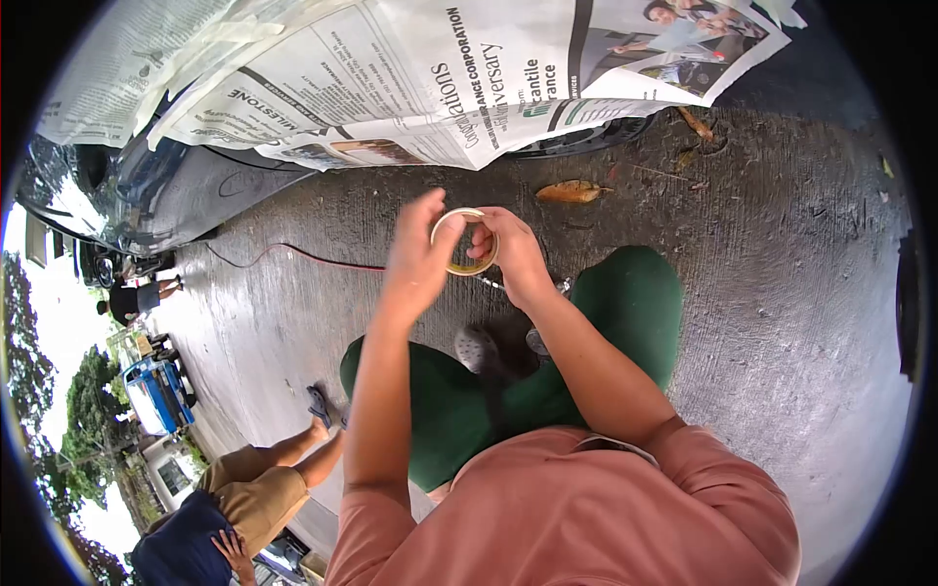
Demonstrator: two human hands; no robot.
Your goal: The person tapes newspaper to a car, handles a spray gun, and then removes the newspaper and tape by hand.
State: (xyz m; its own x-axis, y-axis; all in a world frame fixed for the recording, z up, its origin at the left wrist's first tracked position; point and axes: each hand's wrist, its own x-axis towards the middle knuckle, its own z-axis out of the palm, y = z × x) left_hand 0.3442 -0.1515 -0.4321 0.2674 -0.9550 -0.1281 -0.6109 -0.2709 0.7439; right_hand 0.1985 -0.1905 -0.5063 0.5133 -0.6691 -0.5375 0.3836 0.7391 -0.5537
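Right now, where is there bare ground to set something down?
Open pavement lies beyond the right knee, and between the red line and bystander's sandals. Crowded: around the tape roll between left hand and right hand, and by the shoes.

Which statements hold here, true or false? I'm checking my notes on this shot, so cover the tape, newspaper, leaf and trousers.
1. The right hand holds the tape roll. True.
2. The newspaper lies flat on the ground. False: it hangs over a car.
3. The big leaf lies on the ground. True.
4. The squatting person's trousers are white. False: they are green.
5. The same person's shirt is pinkish. True.
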